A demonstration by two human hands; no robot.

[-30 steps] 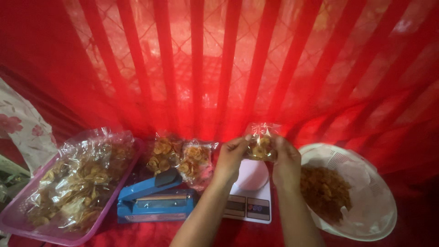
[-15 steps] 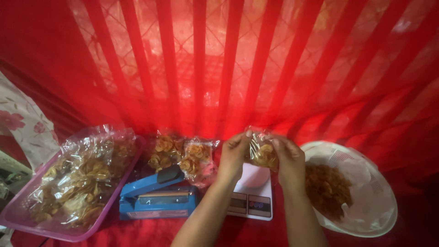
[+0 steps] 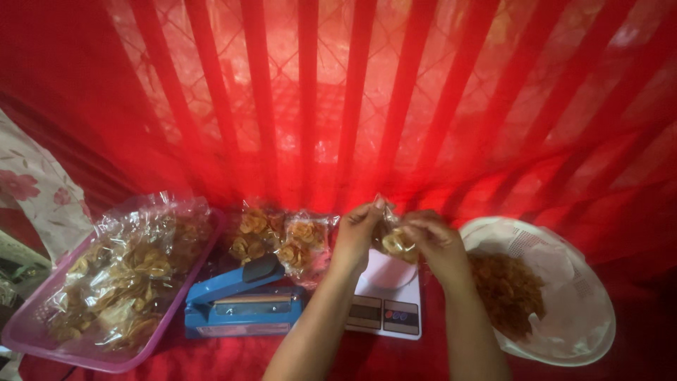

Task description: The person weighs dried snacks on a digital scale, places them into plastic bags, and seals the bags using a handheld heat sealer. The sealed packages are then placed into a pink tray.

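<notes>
Both hands, the left hand (image 3: 358, 236) and the right hand (image 3: 434, 240), pinch the top of a small clear bag of chips (image 3: 395, 240) with narrow fingers, and hold it up just above the white scale (image 3: 384, 303). To the left of the fingers two filled bags (image 3: 282, 236) lean behind the blue sealer (image 3: 243, 300), and further left a pink tray (image 3: 42, 339) holds many more packed bags, so a lot looks done. To the right of the fingers the white basket (image 3: 564, 282) has loose chips left to pack
</notes>
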